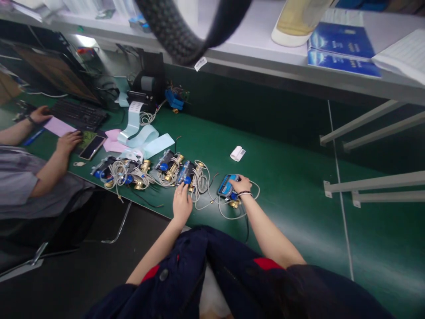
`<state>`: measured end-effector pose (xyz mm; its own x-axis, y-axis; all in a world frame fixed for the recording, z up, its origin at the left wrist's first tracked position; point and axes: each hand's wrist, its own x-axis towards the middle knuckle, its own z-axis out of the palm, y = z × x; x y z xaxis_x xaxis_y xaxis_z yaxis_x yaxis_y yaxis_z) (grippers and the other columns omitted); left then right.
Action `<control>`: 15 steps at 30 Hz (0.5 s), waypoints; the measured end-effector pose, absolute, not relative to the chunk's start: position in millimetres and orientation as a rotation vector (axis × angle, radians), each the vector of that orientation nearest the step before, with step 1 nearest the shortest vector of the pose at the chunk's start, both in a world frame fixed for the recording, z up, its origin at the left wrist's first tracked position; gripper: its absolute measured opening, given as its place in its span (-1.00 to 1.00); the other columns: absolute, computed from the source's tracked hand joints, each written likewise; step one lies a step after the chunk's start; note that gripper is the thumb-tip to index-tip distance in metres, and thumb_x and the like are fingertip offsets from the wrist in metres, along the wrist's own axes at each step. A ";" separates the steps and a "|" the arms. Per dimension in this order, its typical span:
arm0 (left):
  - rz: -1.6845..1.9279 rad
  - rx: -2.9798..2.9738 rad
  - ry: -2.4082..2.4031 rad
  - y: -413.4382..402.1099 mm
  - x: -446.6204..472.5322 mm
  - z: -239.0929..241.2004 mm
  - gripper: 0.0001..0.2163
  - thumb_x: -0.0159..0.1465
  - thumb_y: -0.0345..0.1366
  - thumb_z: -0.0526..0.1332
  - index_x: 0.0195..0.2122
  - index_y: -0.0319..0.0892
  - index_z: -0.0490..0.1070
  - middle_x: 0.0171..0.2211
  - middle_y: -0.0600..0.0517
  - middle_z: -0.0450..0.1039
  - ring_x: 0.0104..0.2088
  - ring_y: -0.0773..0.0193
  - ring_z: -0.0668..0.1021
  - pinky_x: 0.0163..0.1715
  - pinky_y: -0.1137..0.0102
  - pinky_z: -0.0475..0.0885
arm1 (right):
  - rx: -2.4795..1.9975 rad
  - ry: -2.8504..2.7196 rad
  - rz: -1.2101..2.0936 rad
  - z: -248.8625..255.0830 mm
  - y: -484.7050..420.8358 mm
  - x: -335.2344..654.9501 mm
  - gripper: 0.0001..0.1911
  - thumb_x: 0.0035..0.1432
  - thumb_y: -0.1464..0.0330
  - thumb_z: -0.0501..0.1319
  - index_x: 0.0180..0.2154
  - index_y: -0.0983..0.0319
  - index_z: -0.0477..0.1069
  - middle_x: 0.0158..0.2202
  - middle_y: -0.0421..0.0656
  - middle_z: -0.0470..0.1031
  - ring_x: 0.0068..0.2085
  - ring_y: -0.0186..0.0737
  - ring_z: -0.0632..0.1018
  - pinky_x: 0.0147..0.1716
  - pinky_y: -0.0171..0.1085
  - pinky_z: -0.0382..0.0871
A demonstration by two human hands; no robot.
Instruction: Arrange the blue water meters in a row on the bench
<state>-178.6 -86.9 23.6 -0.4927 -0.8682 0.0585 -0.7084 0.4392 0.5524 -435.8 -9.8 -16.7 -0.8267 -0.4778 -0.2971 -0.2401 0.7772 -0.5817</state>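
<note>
My right hand grips the side of a blue-faced meter with a brass pipe fitting below it and a grey cable looped around it. My left hand reaches forward with its fingers stretched out. Its fingertips are at the blue cap of another meter, apparently touching it without grasping. Beside that one lies a further brass-bodied meter with coiled grey cable. More meters are bunched to the left, their cables tangled together.
A small white roll lies beyond my right hand. Label strips trail from a black label printer. At left, a co-worker's hands are by a pink paper and keyboard. A shelf overhangs the green table.
</note>
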 end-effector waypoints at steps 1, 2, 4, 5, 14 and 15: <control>-0.797 1.342 -2.345 -74.1 -176.5 24.2 -0.61 0.19 -0.46 0.04 0.06 -0.32 0.29 0.13 -0.22 0.24 0.18 0.09 0.25 0.21 0.16 0.09 | -0.564 2.519 -0.765 -17.3 -14.5 -435.5 -0.54 -0.17 0.25 0.27 -0.16 0.28 0.47 -0.16 0.00 0.47 -0.01 0.07 0.39 0.05 -0.02 0.13; -0.953 1.350 -2.323 -62.6 -176.3 24.8 -0.63 0.18 -0.47 0.05 0.03 -0.28 0.33 0.10 -0.19 0.28 0.16 0.09 0.27 0.21 0.16 0.08 | -0.587 2.498 -0.784 -17.9 -18.5 -435.2 -0.54 -0.17 0.25 0.28 -0.17 0.29 0.47 -0.16 0.01 0.47 -0.01 0.07 0.40 0.06 -0.01 0.13; -1.258 1.388 -2.264 -44.7 -180.8 24.9 -0.68 0.15 -0.48 0.09 -0.07 -0.21 0.41 -0.01 -0.13 0.39 0.09 0.12 0.34 0.17 0.19 0.14 | -0.626 2.451 -0.832 -19.4 -23.8 -433.9 -0.54 -0.18 0.25 0.29 -0.17 0.31 0.47 -0.16 0.02 0.48 0.01 0.06 0.40 0.08 0.00 0.12; -1.369 1.418 -2.231 -38.7 -185.0 23.8 -0.71 0.12 -0.49 0.12 -0.13 -0.20 0.44 -0.08 -0.10 0.44 0.04 0.13 0.39 0.14 0.22 0.19 | -0.637 2.424 -0.864 -20.4 -25.0 -432.9 -0.53 -0.18 0.24 0.29 -0.17 0.32 0.46 -0.15 0.02 0.48 0.01 0.05 0.40 0.08 0.00 0.11; -2.060 1.777 -1.611 -23.0 -242.0 6.4 -0.86 0.18 -0.31 0.17 -0.37 -0.27 0.45 -0.41 -0.02 0.50 -0.46 0.37 0.49 -0.42 0.48 0.41 | -0.422 2.234 -1.286 -23.6 2.8 -412.9 -0.54 -0.16 0.29 0.23 -0.15 0.33 0.43 -0.13 -0.02 0.51 -0.13 -0.15 0.52 -0.07 -0.19 0.37; -2.105 1.791 -1.531 -21.5 -246.9 6.7 -0.86 0.19 -0.29 0.18 -0.36 -0.27 0.44 -0.39 -0.02 0.51 -0.47 0.39 0.49 -0.44 0.51 0.39 | -0.362 2.239 -1.328 -23.6 8.8 -411.4 -0.55 -0.16 0.30 0.22 -0.16 0.34 0.43 -0.15 -0.01 0.52 -0.17 -0.15 0.53 -0.12 -0.20 0.40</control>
<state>-246.9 -21.5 6.7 -0.3574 -0.5373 -0.7639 -0.5613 -0.5301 0.6355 -411.4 8.8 -23.6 -0.8359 -0.4674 -0.2880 0.0286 0.4867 -0.8731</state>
